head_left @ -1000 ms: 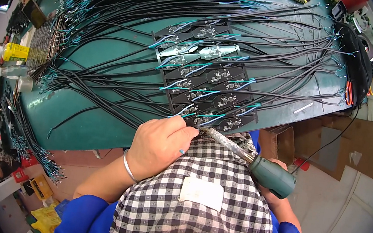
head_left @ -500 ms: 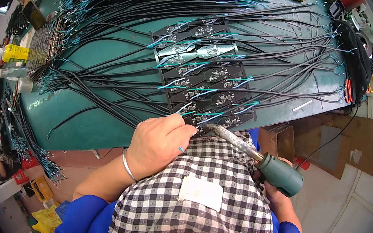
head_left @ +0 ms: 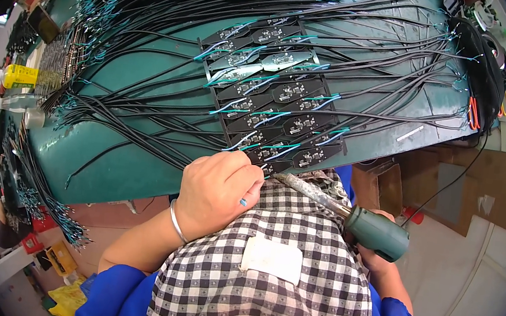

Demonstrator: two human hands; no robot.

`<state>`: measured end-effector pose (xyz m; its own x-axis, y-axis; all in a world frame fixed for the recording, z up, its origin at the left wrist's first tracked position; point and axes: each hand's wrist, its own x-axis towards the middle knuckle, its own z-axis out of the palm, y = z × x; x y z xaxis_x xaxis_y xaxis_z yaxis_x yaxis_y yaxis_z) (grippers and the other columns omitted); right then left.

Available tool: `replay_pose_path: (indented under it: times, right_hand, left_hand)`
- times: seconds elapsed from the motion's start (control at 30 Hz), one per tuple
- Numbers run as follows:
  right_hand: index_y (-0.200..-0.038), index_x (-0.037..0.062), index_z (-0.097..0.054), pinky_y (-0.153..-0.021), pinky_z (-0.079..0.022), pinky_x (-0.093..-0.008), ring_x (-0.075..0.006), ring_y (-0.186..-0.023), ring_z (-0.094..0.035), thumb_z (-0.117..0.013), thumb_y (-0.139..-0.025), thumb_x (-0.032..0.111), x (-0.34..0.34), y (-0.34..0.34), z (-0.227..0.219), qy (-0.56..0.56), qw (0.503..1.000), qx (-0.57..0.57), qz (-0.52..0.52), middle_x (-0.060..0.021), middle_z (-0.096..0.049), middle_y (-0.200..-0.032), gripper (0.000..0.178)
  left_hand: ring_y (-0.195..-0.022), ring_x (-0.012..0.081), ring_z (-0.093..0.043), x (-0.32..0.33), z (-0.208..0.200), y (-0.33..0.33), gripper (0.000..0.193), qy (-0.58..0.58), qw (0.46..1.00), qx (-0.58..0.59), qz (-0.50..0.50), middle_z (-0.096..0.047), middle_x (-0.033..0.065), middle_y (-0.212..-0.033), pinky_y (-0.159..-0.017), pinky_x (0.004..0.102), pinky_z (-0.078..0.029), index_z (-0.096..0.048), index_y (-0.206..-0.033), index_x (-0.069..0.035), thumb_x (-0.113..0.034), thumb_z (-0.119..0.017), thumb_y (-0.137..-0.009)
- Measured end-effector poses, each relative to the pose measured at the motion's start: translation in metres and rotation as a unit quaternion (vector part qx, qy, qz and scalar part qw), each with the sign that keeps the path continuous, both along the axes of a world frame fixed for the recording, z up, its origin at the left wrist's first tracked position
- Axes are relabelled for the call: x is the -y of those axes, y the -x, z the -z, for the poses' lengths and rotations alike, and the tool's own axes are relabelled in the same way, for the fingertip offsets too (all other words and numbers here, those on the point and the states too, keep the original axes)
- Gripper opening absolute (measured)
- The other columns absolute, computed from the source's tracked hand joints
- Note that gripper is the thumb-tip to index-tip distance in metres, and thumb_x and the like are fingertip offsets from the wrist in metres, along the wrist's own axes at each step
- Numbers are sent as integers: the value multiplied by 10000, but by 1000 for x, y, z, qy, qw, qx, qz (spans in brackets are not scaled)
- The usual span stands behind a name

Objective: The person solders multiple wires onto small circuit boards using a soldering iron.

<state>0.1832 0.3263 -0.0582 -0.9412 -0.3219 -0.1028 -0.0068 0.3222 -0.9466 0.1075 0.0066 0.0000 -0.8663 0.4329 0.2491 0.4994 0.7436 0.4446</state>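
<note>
A short blue wire end (head_left: pixel 244 202) is gripped in the left hand (head_left: pixel 221 186), its fingers curled together at the near edge of the black circuit-board panel (head_left: pixel 292 92), which is laid on the green table (head_left: pixel 109 172) among black cables (head_left: pixel 142 138). The green-handled soldering iron (head_left: pixel 376 232) is clasped in the right hand (head_left: pixel 376 259) — partly hidden beneath the handle — and its tip is held close beside the left fingertips; whether the panel is touched cannot be told.

Free room over the near-left tabletop (head_left: pixel 127 177), black cables (head_left: pixel 183 7) beyond, 1 soldering iron (head_left: pixel 376 232) at right.
</note>
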Motion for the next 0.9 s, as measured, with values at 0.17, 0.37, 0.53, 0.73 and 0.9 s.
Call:
replay_pose_path:
  times: [0.17, 0.37, 0.53, 0.73, 0.9]
  right_hand:
    - [-1127, 25, -558, -919, -412, -390, -271, -1048, -529, -712, -693, 305, -1, -1, 6, -33, 998, -56, -14, -125, -543, -1123, 539]
    - [-944, 67, -680, -788, -493, -386, -299, -881, -624, -717, -650, 182, 13, 8, -6, -53, 995, -74, 30, -109, -655, -978, 318]
    - [-934, 80, -684, -785, -504, -377, -299, -886, -634, -704, -666, 243, 11, 8, -6, -70, 993, -97, 18, -105, -661, -969, 314]
    - [-1014, 46, -628, -769, -511, -369, -275, -841, -650, -722, -697, 234, 4, 14, -2, -42, 991, -126, -12, -118, -658, -957, 380]
    - [-1234, -3, -368, -740, -529, -338, -206, -785, -647, -733, -734, 168, -4, -3, 5, 255, 943, 191, 100, -144, -646, -916, 642]
  left_hand:
    - [-596, 215, -561, -1, 1, -2, 210, 8, 1000, 8, -6, -549, 37, -713, -513, 326, -448, -603, -751, -93, -14, -720, -596]
    - [-595, 218, -558, -2, 2, -1, 217, 4, 1000, 2, -7, -543, 38, -708, -509, 327, -444, -593, -754, -92, -8, -714, -595]
    - [-594, 216, -558, -2, 0, 0, 219, 11, 1000, 6, -8, -542, 38, -703, -505, 326, -443, -587, -750, -89, -3, -710, -591]
    - [-588, 214, -557, -4, 1, 0, 218, 13, 1000, 4, -7, -543, 38, -701, -499, 324, -441, -588, -747, -87, 0, -706, -586]
    - [-585, 214, -558, 0, 1, 0, 212, 11, 1000, 2, -7, -542, 39, -700, -496, 321, -440, -589, -740, -87, 0, -704, -585]
